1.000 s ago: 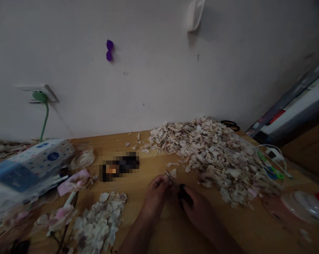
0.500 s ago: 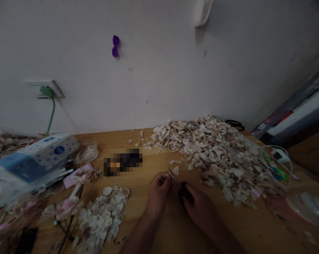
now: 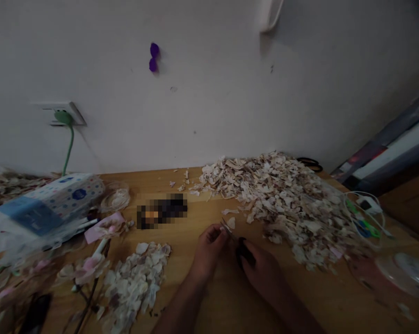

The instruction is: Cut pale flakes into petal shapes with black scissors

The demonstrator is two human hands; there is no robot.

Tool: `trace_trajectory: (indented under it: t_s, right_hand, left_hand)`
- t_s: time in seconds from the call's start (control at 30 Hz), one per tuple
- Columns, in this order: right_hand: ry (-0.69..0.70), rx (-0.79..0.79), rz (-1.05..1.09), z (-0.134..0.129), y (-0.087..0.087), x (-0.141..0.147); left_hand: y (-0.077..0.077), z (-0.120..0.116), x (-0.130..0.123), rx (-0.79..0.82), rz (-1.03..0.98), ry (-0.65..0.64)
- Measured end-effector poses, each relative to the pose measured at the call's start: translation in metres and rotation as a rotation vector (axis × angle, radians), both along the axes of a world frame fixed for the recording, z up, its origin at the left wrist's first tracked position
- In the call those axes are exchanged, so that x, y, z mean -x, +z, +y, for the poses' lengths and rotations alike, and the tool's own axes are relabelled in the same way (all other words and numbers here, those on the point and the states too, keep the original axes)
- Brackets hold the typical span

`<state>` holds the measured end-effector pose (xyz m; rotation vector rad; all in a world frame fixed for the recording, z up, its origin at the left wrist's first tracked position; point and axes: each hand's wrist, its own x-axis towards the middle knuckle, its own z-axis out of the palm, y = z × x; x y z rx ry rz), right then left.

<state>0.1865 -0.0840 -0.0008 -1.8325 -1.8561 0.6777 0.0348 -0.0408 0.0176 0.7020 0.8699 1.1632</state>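
Dark-handled scissors (image 3: 243,253) are gripped in my right hand (image 3: 263,269), with the blades pointing up and left. My left hand (image 3: 209,246) is pinched at the blade tips, around a small pale piece that is mostly hidden by the fingers. Just beyond the fingertips a loose pale petal-like piece (image 3: 231,222) lies on the wooden table (image 3: 181,241). A large heap of dry, curled pieces (image 3: 282,195) spreads behind and to the right of my hands. To the left is a smaller pile of flat, rounded pieces (image 3: 138,283).
A pixelated dark object (image 3: 162,211) lies behind my left hand. At the left are a tissue pack (image 3: 56,199) and artificial flowers (image 3: 87,269). White cable (image 3: 378,204) and a clear plastic container (image 3: 404,273) are at the right. Another black-handled pair (image 3: 310,163) rests by the wall.
The view has shifted slightly. Both hands stay close together, and the scissor blades now show more clearly at my left fingertips.
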Motion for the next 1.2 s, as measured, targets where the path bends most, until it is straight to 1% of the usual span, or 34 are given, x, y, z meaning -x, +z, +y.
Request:
trace_trajectory:
  t_s: [0.07,0.17,0.27,0.4,0.5,0.7,0.8,0.9,0.97,1.0,1.07,1.2]
  right_hand:
    - [-0.008,-0.007,-0.002,0.000,-0.001,0.000]
    - [-0.012,-0.013,-0.021,-0.001,0.000,0.002]
    - [-0.006,-0.001,-0.046,-0.001,0.003,0.003]
    - [0.025,0.017,-0.053,-0.001,0.005,0.002]
    - [0.040,0.040,-0.040,0.000,0.004,0.000]
    - [0.038,0.046,-0.028,0.001,0.004,-0.001]
    - [0.027,0.038,-0.015,0.000,0.005,0.000]
    - [0.027,0.029,-0.015,0.000,0.005,0.001]
    - [0.029,0.029,-0.025,0.000,0.005,0.001]
    - [0.032,0.029,-0.026,0.000,0.004,0.001]
    - [0.036,0.025,-0.025,-0.001,0.003,0.000]
    - [0.029,0.013,-0.042,-0.001,0.002,-0.001]
  left_hand:
    - [-0.002,-0.002,-0.004,0.034,-0.090,-0.017]
    - [-0.005,-0.004,-0.007,0.041,-0.119,0.034]
    - [-0.007,-0.003,-0.005,0.018,-0.055,0.073]
    - [-0.003,0.001,0.001,-0.004,0.049,0.042]
    - [0.000,0.003,0.005,-0.022,0.127,0.048]
    - [0.002,0.006,0.010,-0.050,0.173,0.023]
    - [0.004,0.003,0.008,-0.030,0.104,0.000]
    - [0.008,-0.003,0.003,0.033,-0.084,-0.051]
    - [0.009,-0.005,0.000,0.070,-0.171,-0.050]
    - [0.009,-0.006,-0.001,0.076,-0.181,-0.035]
    - [0.007,-0.005,-0.001,0.060,-0.123,-0.002]
    - [0.003,0.001,0.005,-0.024,0.094,0.015]
